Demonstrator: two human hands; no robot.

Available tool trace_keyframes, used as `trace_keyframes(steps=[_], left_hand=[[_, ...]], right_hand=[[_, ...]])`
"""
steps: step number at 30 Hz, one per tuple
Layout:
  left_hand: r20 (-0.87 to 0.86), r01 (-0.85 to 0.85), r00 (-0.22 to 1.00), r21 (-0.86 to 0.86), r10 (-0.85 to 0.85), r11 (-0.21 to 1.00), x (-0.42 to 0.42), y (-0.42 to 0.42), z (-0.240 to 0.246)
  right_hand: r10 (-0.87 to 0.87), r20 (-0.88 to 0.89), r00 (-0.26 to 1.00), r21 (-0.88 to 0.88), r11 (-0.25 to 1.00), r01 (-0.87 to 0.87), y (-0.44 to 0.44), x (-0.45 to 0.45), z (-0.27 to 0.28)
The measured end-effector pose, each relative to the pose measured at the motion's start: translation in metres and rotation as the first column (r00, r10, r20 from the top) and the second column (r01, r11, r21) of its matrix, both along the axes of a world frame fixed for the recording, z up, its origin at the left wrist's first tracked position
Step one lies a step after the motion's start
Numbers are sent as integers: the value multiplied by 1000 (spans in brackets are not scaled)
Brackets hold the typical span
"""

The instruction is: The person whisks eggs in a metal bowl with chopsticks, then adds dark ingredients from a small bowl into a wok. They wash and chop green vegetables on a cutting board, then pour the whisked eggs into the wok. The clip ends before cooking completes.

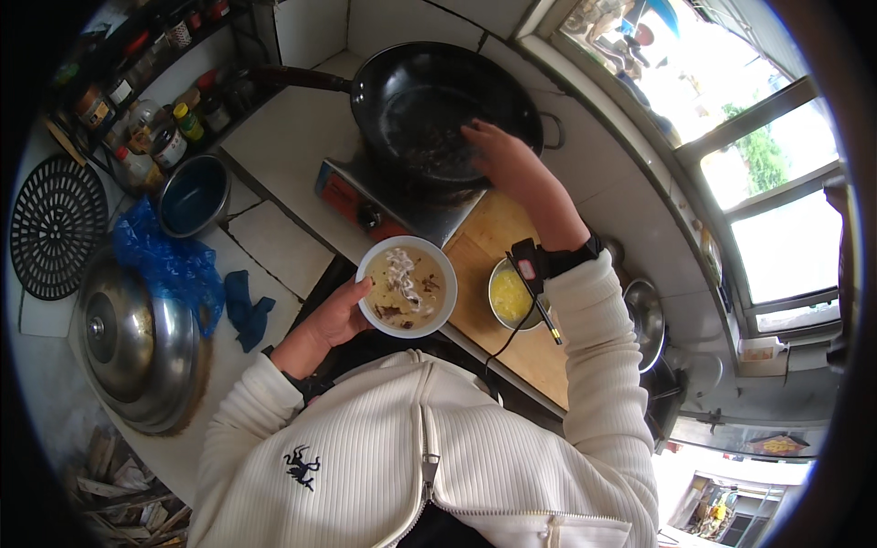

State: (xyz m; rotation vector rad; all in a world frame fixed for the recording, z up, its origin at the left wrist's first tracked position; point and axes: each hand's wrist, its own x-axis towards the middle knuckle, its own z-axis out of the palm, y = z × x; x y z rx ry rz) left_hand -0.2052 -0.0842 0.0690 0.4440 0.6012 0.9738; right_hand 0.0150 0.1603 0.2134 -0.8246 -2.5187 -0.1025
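A white bowl rests in my left hand, thumb over its rim. It holds a cloudy pale liquid with whitish strands and dark brown pieces. My right hand is over the near right part of a black wok, palm down and fingers slightly spread, with nothing visible in it. Whether the fingers touch the wok cannot be made out. The wok sits on a portable stove with a dark knob. Below my right forearm, a small bowl of yellow beaten egg stands on a wooden board.
To the left are a large domed metal lid, a blue plastic bag, a dark blue cloth and a metal basin. Seasoning bottles crowd the rack. The wok's long handle points left. Metal bowls stand at right.
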Motion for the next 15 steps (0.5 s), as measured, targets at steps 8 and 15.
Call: trace_keyframes(steps=[8, 15], left_hand=[[-9, -11, 1000, 37, 11, 999, 0, -7, 2], [-25, 17, 1000, -11, -17, 1000, 6, -11, 0]], right_hand=[[-291, -253, 923, -184, 951, 249, 6, 21, 17], [-206, 25, 978, 199, 960, 197, -3, 7, -2]])
